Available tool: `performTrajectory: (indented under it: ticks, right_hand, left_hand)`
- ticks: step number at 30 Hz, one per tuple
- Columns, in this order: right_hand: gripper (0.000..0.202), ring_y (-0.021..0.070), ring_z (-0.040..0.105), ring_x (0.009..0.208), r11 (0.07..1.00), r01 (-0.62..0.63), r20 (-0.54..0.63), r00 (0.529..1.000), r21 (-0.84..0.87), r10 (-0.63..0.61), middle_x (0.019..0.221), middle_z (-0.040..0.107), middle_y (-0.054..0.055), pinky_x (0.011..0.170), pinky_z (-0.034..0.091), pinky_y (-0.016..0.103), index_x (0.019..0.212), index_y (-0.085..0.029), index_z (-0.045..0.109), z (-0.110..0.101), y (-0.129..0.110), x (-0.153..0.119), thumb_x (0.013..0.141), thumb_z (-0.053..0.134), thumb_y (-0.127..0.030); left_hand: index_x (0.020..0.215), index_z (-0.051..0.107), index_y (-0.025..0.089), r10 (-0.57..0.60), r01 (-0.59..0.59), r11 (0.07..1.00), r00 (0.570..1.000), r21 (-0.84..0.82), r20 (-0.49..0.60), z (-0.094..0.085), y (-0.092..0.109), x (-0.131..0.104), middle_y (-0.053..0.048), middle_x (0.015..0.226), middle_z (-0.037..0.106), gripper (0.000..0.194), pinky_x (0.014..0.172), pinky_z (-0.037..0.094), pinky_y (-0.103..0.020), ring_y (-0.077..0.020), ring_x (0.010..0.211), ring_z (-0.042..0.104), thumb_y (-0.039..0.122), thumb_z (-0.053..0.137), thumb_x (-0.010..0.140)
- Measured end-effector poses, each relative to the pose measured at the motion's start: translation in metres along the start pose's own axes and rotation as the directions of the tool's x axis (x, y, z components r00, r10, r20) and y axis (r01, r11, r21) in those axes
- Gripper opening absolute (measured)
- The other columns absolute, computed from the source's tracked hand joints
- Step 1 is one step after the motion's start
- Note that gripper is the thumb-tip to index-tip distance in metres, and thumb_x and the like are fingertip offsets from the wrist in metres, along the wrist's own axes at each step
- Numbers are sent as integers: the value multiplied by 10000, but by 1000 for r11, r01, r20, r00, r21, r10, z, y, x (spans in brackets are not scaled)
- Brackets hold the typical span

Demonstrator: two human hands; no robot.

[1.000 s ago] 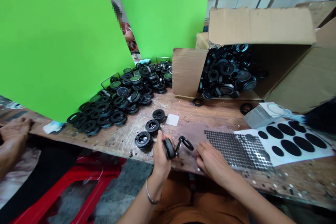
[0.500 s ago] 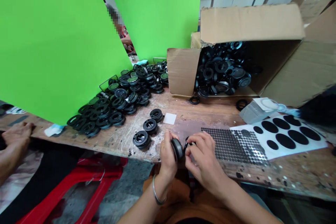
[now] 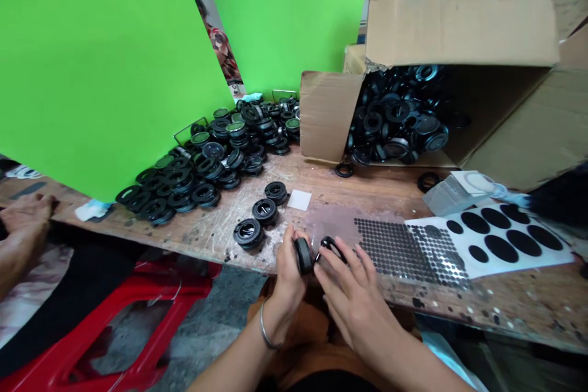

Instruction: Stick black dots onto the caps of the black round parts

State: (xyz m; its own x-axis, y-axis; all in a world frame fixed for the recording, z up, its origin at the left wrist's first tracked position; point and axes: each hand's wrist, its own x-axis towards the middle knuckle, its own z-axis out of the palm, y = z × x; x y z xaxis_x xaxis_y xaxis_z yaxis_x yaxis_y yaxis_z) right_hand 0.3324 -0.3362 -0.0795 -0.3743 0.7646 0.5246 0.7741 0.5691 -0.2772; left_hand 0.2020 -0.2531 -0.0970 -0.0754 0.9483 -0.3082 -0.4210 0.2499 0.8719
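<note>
My left hand (image 3: 289,266) is closed around a round black knurled part (image 3: 303,255), held on edge over the table's front edge. Close to its right, my right hand (image 3: 351,278) grips a small black ring (image 3: 331,246) with thumb and fingers; the fingers partly hide it. A narrow gap shows between the ring and the knurled part. Left of my hands, similar round black parts (image 3: 248,233) stand in a short row. A small white square (image 3: 299,200) lies just beyond them.
Many black round parts (image 3: 179,180) are heaped before the green panel (image 3: 114,73). An open cardboard box (image 3: 459,30) holds more. Sheets of small black dots (image 3: 390,248) and large black circles (image 3: 504,248) lie right. Another person's hand (image 3: 27,220) rests far left, near a red stool (image 3: 114,318).
My right hand has turned, its fingers now extending further over the ring, which shows more of its face. The knurled part has shifted slightly left in my left hand. The view has shifted a little.
</note>
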Motion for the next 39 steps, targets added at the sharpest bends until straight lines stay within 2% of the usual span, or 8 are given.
performTrajectory:
  ticks: [4,7,12,19,24,27,30,39]
  right_hand:
    - [175,279,512,1151,954,-251,-40,965,163,260,1141,579,129,949,441,455,1069,-175,604,-14,36,-6,912,528,-165]
    - [91,217,562,894,895,-420,147,905,151,400,901,599,73,799,469,360,892,-173,605,-12,60,-9,907,520,-142]
    - [122,224,547,870,903,-429,388,828,-24,404,876,609,71,792,435,347,814,-168,622,5,65,-6,877,537,-108]
    - [135,230,538,869,919,-377,523,763,-116,379,888,605,81,788,426,341,776,-158,599,7,62,10,853,521,-78]
    - [129,236,513,839,928,-357,412,833,-110,369,858,581,84,764,423,363,766,-162,558,9,55,1,839,515,-64]
    - [124,217,502,842,947,-314,193,936,73,295,843,550,65,763,423,347,789,-174,532,1,51,0,863,505,-78]
    - [110,219,493,985,954,-214,-4,976,208,220,971,542,74,878,411,369,831,-182,526,-13,46,13,859,524,-75]
    - [83,258,462,1096,986,-132,-1,991,103,133,1099,549,87,953,392,442,838,-184,554,-19,46,31,846,579,-105]
  left_hand:
    - [540,478,186,21,-15,995,998,-98,64,-7,10,4,36,475,434,468,473,332,-222,-91,447,389,542,536,837]
    - [534,495,179,68,-65,993,997,-95,27,-10,15,9,28,472,444,467,467,329,-220,-90,443,399,525,539,843]
    - [537,491,181,98,-98,995,995,-21,-22,-13,9,17,26,475,465,484,474,359,-220,-94,437,427,546,507,854]
    - [576,499,189,106,-102,992,993,73,-46,-15,-1,19,26,471,480,487,468,379,-218,-104,425,445,579,464,866]
    - [572,493,189,118,-116,990,993,85,-21,-18,-1,21,26,473,476,494,470,373,-219,-104,428,435,575,444,877]
    - [566,491,189,120,-117,985,993,128,-21,-16,1,17,28,477,473,491,470,361,-218,-103,438,429,565,446,879]
    - [574,510,185,126,-126,965,992,229,17,-10,3,9,28,488,482,497,467,347,-219,-103,446,426,573,450,879]
    - [584,541,180,147,-169,927,985,335,88,9,5,-10,22,525,487,517,508,357,-233,-111,487,431,574,426,899]
